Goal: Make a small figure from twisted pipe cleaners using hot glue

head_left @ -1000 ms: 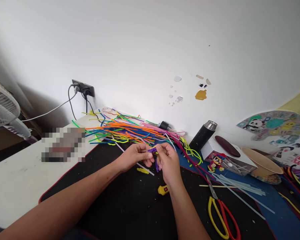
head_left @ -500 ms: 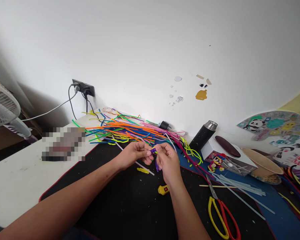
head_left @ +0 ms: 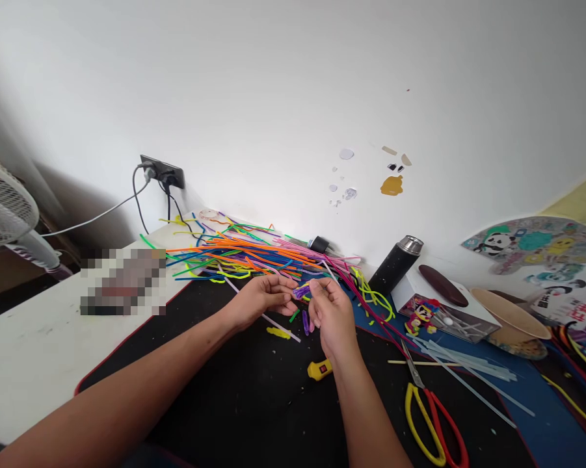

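Over the black mat [head_left: 244, 403], my right hand [head_left: 335, 315] pinches a short bent purple pipe cleaner piece [head_left: 301, 292] with a little yellow on it. My left hand [head_left: 261, 302] is just left of that piece, its fingers loosely curled, with thumb and forefinger apart. Under the hands a second purple pipe cleaner piece [head_left: 306, 322] and a short green piece [head_left: 294, 316] show on the mat. A yellow twisted piece [head_left: 278, 333] lies below my left hand. Near my right wrist is a yellow-handled tool [head_left: 318, 370], partly covered by the wrist.
Many colored pipe cleaners [head_left: 253, 253] are heaped along the wall. At right lie scissors [head_left: 422, 396], translucent glue sticks [head_left: 473, 361] and a small colorful figure [head_left: 419, 317]. Behind them stand a black thermos [head_left: 395, 265], a white box [head_left: 414, 289] and a bowl [head_left: 507, 315].
My hands have moved slightly apart. The left fingers have come off the purple pipe cleaner piece, which stays in my right hand, and more of the pieces below shows.
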